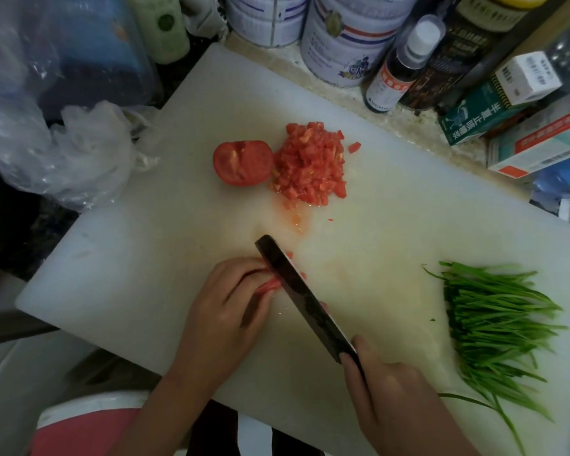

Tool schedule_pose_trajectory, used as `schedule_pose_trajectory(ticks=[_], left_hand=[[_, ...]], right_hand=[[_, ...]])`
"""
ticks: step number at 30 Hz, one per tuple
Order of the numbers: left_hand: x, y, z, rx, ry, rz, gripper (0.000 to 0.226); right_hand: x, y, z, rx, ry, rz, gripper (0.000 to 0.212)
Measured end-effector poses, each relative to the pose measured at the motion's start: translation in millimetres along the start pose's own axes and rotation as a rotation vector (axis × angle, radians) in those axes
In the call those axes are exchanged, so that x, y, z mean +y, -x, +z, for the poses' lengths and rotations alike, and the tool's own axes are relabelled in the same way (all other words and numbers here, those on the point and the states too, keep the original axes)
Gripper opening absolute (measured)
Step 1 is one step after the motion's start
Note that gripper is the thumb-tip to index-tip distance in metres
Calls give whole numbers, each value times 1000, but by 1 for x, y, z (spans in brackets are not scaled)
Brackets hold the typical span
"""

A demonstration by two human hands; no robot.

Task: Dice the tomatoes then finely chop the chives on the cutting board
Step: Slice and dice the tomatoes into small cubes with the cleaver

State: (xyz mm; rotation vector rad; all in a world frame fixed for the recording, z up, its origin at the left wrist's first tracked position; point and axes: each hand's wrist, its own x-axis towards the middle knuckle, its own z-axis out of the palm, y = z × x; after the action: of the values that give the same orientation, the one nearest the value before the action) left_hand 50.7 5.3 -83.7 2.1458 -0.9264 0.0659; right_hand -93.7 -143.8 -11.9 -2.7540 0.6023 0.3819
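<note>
Cluttered surface (392, 123) carries a white board (145, 258), with tins (343, 37), a bottle (399, 70) and boxes (524, 77) crowded from 12 to 2 o'clock and a crumpled plastic bag (73, 149) at 10. On the board, a half tomato (242, 162) lies toward 12 o'clock, and a heap of dice (310, 166) touches it at its 3 o'clock. Uncut chives (497, 324) lie in a loose bundle at 4 o'clock. Near 6 o'clock the left hand (224, 311) curls its fingers down on a tomato piece (270, 286). The right hand (392, 399) grips the handle of a dark knife (303, 297). Its blade runs toward 11 o'clock, right against the left fingertips and the piece.
</note>
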Motion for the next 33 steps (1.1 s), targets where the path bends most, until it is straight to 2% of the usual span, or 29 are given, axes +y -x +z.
schedule_pose_trajectory(ticks=[5,8,10,13,15,17,21,23,25,27,29,31,33], left_hand=[[1,0,1,1,16,-3,16],[1,0,1,-7,10,-4,16],[1,0,2,-18,-1,-6,16],[0,-1,1,-37,-18,-6,16],[-2,-1,1,-52,-19,-7,17],[-3,-1,2,-53,-20,-4,17],[-4,-4,2,-49,-17,-7,17],[-4,-4,2,-61,-25,3,19],[-5,-3,1,-73,-27,8,20],[-5,-3,1,-62,-23,11,18],[-5,-2,2,-38,-19,9,15],[-5,-3,3,-26,-19,5,16],[-5,-3,4,-24,-19,4,16]], right_hand=[[-19,-19,6,-8,118,-15,24],[-27,-34,7,0,99,-58,18],[-24,-33,7,-21,77,-32,25],[-12,-10,2,-145,49,106,37],[-5,7,-2,-159,-9,134,42],[1,14,2,-105,-10,151,49],[-9,-11,6,-10,-16,41,23],[-15,-29,8,-45,-108,-11,20],[-15,-35,11,6,-196,-57,22],[-11,-25,10,-37,-219,-17,16],[-8,-10,12,-93,-222,48,21],[-8,-2,15,-66,-161,74,27],[-13,-7,9,-27,-126,93,21]])
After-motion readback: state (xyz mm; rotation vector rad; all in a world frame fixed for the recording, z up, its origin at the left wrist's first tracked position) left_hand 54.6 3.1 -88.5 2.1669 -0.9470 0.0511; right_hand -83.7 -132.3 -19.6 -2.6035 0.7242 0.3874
